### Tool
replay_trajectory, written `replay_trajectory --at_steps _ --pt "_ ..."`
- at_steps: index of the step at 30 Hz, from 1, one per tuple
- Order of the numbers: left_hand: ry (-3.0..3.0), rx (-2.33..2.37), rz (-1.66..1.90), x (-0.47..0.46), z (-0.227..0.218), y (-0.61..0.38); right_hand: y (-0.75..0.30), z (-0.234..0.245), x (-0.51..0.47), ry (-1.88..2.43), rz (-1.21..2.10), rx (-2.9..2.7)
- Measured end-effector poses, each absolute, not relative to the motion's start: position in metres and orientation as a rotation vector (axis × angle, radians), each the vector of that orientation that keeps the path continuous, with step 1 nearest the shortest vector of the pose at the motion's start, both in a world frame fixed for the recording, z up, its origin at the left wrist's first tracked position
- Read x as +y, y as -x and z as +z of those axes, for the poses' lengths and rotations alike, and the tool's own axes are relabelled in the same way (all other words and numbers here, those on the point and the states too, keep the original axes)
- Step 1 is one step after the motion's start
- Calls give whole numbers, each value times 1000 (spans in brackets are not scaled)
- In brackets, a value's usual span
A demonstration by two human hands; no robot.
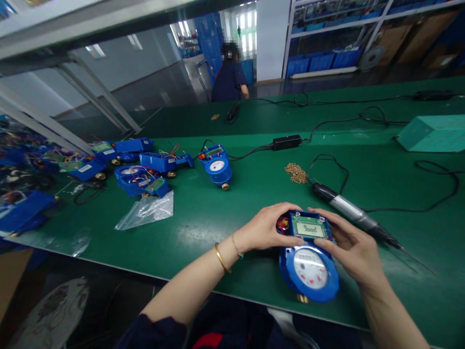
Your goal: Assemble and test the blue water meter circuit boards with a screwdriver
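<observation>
A blue water meter [329,286] lies near the front edge of the green bench, its round white dial facing up. At its top, a green circuit board carries a small display [311,229] that shows letters like "good", with red wiring at the left. My left hand [267,227] grips the meter's upper left side, thumb by the board's lower edge. On the upper right side, my right hand [354,247] is wrapped round the housing, its thumb below the display. Just beyond my right hand lies an electric screwdriver [354,211], its long bit pointing right and toward me.
A pile of small brass screws [296,173] lies by the screwdriver. Another blue meter [217,167] stands farther back; several more [141,179] crowd the left, beside a plastic bag [150,211]. A black adapter [286,142], cables and a green box [434,133] are behind. A person [229,77] is beyond the bench.
</observation>
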State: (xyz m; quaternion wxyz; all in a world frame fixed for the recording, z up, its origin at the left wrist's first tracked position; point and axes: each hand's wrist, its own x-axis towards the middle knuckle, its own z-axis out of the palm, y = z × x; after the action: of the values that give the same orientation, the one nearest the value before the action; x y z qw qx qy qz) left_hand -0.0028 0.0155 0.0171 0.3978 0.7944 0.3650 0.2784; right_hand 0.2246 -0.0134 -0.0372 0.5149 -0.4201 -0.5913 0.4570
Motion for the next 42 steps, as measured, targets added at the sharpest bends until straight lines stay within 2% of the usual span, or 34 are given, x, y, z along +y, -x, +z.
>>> replay_trajectory --at_steps 10,23,34,42 --pt "-2062 886 719 19 15 5 -230 -15 -4 1105 1243 -1547" --pt "-1896 830 727 22 13 6 -231 -16 -7 1148 1081 -1645" --pt "-1655 789 678 26 11 3 -242 -19 -9 1050 1380 -1512" --pt "-1581 724 638 24 9 12 -219 -13 -18 1290 1110 -1612"
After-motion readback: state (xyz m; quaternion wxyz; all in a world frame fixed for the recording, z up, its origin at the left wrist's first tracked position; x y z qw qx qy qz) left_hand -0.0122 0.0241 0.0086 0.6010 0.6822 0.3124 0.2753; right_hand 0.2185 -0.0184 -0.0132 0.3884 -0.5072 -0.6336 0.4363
